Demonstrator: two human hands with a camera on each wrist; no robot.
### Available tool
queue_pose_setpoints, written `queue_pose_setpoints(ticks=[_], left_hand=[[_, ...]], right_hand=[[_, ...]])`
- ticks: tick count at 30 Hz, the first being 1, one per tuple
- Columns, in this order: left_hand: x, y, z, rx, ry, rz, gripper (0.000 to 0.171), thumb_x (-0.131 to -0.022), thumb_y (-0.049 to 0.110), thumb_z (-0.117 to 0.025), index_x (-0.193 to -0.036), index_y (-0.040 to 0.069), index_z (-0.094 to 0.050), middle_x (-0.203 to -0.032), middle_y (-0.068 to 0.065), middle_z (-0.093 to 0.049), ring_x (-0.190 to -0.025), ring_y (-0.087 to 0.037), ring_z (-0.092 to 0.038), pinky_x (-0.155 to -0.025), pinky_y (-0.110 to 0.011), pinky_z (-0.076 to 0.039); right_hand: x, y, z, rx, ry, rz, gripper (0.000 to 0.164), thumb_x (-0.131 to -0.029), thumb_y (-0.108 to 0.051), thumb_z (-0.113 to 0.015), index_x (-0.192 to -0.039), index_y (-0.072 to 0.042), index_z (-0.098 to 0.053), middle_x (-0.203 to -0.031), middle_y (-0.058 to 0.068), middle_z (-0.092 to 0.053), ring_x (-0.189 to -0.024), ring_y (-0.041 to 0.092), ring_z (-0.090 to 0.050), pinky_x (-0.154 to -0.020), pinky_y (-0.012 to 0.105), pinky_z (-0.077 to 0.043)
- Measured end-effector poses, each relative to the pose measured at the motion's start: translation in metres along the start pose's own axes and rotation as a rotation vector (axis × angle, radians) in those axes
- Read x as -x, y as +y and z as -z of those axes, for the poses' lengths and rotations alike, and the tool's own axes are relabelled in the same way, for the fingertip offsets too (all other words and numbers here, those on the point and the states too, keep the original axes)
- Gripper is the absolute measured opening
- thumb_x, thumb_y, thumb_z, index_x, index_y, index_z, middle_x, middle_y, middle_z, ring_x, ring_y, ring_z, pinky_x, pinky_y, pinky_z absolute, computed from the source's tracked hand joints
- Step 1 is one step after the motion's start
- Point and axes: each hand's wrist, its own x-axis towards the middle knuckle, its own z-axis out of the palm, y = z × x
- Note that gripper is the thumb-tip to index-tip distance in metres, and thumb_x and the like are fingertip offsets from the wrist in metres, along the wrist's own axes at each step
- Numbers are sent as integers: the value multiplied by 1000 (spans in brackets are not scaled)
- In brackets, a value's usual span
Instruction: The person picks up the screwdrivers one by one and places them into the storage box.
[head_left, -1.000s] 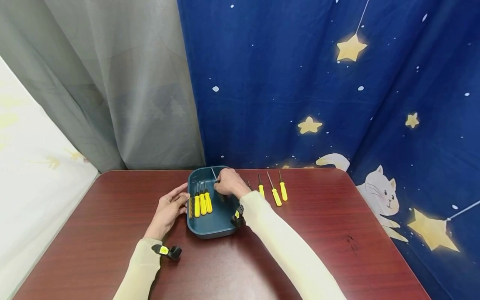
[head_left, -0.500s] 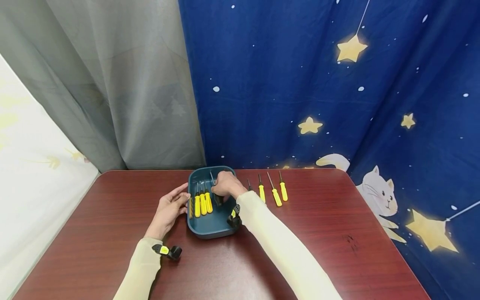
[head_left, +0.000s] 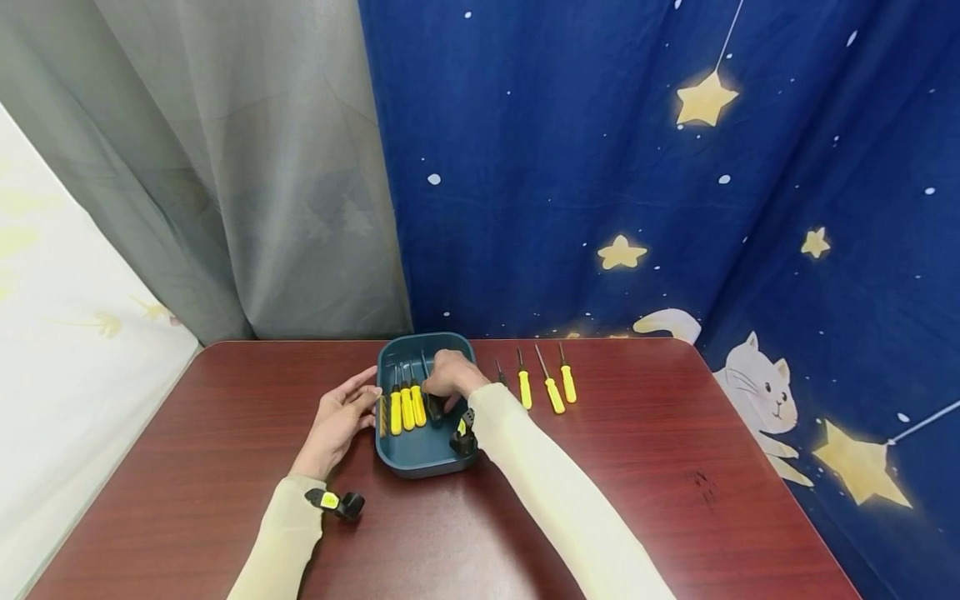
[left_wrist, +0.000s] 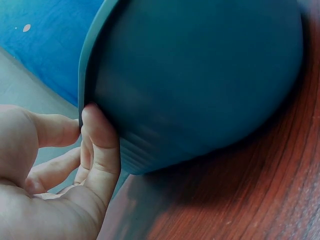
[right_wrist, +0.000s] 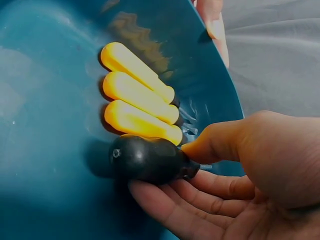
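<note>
A blue plastic bin (head_left: 420,460) stands near the table's back edge. My left hand (head_left: 339,423) pinches its left rim, thumb on one side and fingers on the other, as the left wrist view shows. Inside the bin, three yellow-handled screwdrivers (right_wrist: 137,90) lie side by side, shafts pointing to the back. Right beside them, my right hand (head_left: 454,375) holds a black-handled screwdriver (right_wrist: 150,159) between thumb and fingers, low over the bin's floor. Its shaft also points to the back, partly hidden by the hand in the head view.
To the right of the bin, several screwdrivers lie in a row on the red-brown table (head_left: 637,467), among them a yellow-handled screwdriver (head_left: 555,396) and a dark-tipped screwdriver (head_left: 500,372) partly behind my right sleeve. A blue curtain (head_left: 525,167) and a grey curtain (head_left: 300,208) hang behind.
My right hand has moved a little left and toward me, bringing the black-handled screwdriver down beside the yellow-handled ones. My left hand has stayed on the rim.
</note>
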Motion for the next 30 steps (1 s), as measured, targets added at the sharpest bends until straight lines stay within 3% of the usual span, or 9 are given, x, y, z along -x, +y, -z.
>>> queue_pose_setpoints(ticks=[5, 16, 24, 30], left_hand=[[0, -1, 0, -8, 5, -1, 50, -105, 15, -59, -154, 17, -48, -104, -1, -65, -77, -6, -59, -64, -18, -55], [-1, -2, 0, -2, 4, -2, 51, -105, 17, -60, -154, 18, -48, -107, -2, -65, -78, -7, -59, -64, -19, -56], [-1, -2, -1, 2, -1, 2, 51, -105, 18, -60, -154, 18, -48, -107, -2, -65, -78, -8, -59, -64, -19, -56], [-1, -1, 0, 2, 4, 8, 51, -104, 18, -61, -154, 18, -47, -108, -2, -65, -78, -7, -59, -64, -18, -55]], right_hand=[[-3, 1, -5, 1, 0, -18, 20, -97, -17, -69, -85, -2, -66, -88, 15, -64, -62, 23, -75, -62, 34, -63], [-4, 1, -11, -23, 3, -27, 16, -97, -15, -68, -95, 0, -62, -89, 15, -63, -67, 26, -76, -65, 35, -63], [-3, 2, -12, -63, -1, -44, 16, -96, -14, -68, -91, 0, -63, -88, 16, -64, -69, 27, -76, -67, 37, -64], [-1, 2, -10, -10, -2, -31, 19, -96, -19, -69, -93, -2, -62, -91, 14, -62, -68, 24, -74, -67, 36, -64]])
